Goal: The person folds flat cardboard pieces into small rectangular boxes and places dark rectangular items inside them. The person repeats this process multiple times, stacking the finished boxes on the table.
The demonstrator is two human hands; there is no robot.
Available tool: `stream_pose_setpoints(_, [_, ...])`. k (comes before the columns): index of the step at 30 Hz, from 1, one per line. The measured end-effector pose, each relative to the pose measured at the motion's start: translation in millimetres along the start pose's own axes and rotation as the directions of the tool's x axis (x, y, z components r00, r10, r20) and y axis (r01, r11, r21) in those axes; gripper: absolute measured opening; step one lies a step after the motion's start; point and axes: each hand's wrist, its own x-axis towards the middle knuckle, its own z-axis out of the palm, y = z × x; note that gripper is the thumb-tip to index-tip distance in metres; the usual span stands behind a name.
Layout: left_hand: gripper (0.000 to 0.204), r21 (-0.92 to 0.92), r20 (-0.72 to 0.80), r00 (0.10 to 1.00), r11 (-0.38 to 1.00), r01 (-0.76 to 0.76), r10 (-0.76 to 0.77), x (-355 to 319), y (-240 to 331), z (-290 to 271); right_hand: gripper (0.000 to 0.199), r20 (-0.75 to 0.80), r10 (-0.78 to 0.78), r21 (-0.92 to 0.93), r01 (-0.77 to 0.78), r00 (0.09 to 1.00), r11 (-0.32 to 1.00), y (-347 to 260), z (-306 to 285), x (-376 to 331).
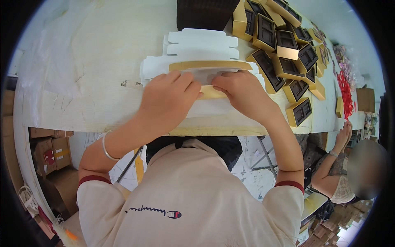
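Note:
Between my hands is a partly folded gold cardboard box (212,92), white on its inner side, with its long gold far flap standing up. My left hand (170,99) is closed on its left end, fingers curled over the edge. At the other end, my right hand (246,94) grips the card with thumb and fingers pinched inward; some fingertips are hidden. Under and beyond the box lie flat white cut card blanks (201,43) with tabs and slots, spread on the pale table (103,99).
Several gold boxes with dark inserts (264,32) are heaped at the right. A dark brown block-shaped box (205,14) stands behind the blanks. Clear plastic sheeting (49,53) lies at the left, red ribbon (345,92) at the far right. Another person's hand (343,133) is beyond the table's right end.

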Motion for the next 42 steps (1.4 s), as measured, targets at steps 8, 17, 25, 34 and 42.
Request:
stream_pose_setpoints(8, [0.021, -0.366, 0.172, 0.984, 0.923, 0.114, -0.053, 35.2, -64.9, -8.6, 0.024, -0.025, -0.161, -0.405, 0.137, 0.987, 0.904, -42.5, -1.6, -8.3])
stream_pose_setpoints(17, [0.022, -0.48, 0.041, 0.99, 0.866, 0.14, -0.138, 20.8, -31.1, -44.1, 0.017, -0.281, -0.316, -0.459, 0.163, 0.906, 0.873, -65.1, -19.6, -17.4])
stream_pose_setpoints(25, [0.03, -0.665, 0.29, 0.957, 0.718, 0.203, -0.001, -12.9, -19.1, -17.3, 0.029, -0.192, -0.306, -0.088, 0.294, 0.933, 0.952, -16.7, 3.4, -28.5])
stream_pose_setpoints(34, [0.028, -0.495, 0.113, 0.988, 0.868, -0.035, 0.105, -8.2, -31.4, -1.6, 0.013, -0.215, -0.203, 0.107, 0.23, 0.955, 0.967, -23.6, 10.2, -1.2])
stream_pose_setpoints(42, [0.023, -0.518, 0.123, 0.989, 0.844, 0.138, -0.086, -4.0, -14.5, 3.9, 0.019, -0.06, -0.042, 0.245, 0.056, 0.997, 0.968, -45.6, 6.2, 1.6])
